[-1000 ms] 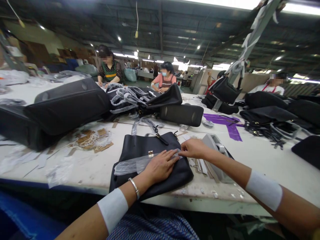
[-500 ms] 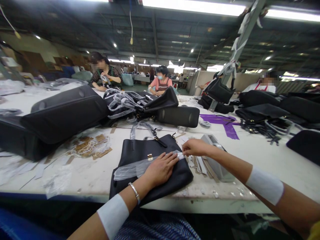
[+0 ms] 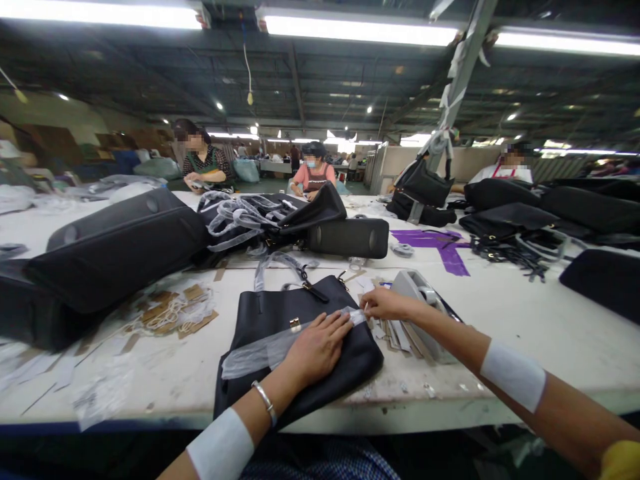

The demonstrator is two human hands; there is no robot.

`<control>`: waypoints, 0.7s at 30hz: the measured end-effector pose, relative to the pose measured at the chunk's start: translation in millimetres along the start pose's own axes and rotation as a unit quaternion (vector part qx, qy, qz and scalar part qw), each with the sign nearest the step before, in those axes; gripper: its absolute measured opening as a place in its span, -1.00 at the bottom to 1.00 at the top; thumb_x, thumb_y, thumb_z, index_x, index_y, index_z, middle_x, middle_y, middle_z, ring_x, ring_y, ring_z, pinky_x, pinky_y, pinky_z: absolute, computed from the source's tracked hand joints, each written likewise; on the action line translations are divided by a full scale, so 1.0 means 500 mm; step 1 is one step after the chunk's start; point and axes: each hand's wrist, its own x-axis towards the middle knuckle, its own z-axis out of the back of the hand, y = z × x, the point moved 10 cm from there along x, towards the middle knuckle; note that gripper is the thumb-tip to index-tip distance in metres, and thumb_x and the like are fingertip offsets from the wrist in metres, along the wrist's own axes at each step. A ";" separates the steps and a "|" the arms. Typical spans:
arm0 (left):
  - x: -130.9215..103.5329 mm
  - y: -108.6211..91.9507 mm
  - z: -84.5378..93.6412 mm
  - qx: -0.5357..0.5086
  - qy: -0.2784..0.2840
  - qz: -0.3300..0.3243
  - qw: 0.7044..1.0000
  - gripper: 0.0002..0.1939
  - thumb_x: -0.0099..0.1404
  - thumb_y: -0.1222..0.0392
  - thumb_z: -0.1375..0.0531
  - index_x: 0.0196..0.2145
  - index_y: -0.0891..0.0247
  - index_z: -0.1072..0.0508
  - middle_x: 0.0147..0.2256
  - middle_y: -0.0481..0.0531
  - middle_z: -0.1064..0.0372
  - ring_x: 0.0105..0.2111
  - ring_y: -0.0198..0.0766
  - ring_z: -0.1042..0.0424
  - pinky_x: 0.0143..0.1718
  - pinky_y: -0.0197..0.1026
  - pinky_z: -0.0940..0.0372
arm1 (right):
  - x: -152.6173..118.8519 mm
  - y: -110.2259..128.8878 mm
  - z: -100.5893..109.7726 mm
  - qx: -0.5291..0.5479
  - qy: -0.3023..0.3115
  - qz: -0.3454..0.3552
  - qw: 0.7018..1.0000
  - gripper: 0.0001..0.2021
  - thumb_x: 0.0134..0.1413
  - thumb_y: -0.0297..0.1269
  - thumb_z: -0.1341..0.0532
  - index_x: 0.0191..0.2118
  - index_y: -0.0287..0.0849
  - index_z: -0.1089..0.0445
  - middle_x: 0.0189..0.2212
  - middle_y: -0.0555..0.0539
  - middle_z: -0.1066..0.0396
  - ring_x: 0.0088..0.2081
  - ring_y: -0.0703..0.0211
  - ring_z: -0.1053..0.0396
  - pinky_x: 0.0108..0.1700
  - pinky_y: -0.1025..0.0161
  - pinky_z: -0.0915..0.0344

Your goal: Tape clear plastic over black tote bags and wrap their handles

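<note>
Head view, only one cam. Black bag [image 3: 295, 347] lies flat at the table's [image 3: 525, 320] near edge, in front of the person, handles pointing away. Bag is shut w/ a small gold clasp [image 3: 295, 325] on the flap; what is inside cannot be seen. A clear plastic strip [image 3: 260, 352] lies across the bag front, from left side to the right top corner.

Left hand [image 3: 316, 347] rests flat on the strip and bag, fingers stretched and a bit spread, pressing, not gripping. Bracelet on that wrist. Right hand [image 3: 387, 303] is just beside the bag's right corner, fingertips pinched closed on the end of the strip.

Just right of the bag: a grey tape dispenser [image 3: 423, 300] and some flat card strips [image 3: 400, 333], touching each other. Left of the bag: a pile of brown tags [image 3: 175, 308] w/ white strings. Behind it more black bags [image 3: 115, 247], one w/ handles wrapped in plastic [image 3: 240, 217]. Purple sheets [image 3: 440, 243] further right, well apart.

Other persons [image 3: 313, 177] work at the far side. No brand or writing can be read; tags are too small.
</note>
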 end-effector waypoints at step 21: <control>0.005 -0.005 0.000 0.028 0.004 -0.005 1.000 -0.47 0.42 0.27 0.06 0.32 0.14 -0.07 0.34 -0.01 -0.01 0.33 -0.20 0.00 0.32 0.02 -0.01 | -0.037 -0.037 -0.050 0.198 -0.157 -0.033 0.967 -0.69 0.21 -0.29 -0.03 -0.21 -0.25 -0.51 -0.34 -0.08 -0.57 -0.29 0.16 -0.49 -0.25 0.32 -0.33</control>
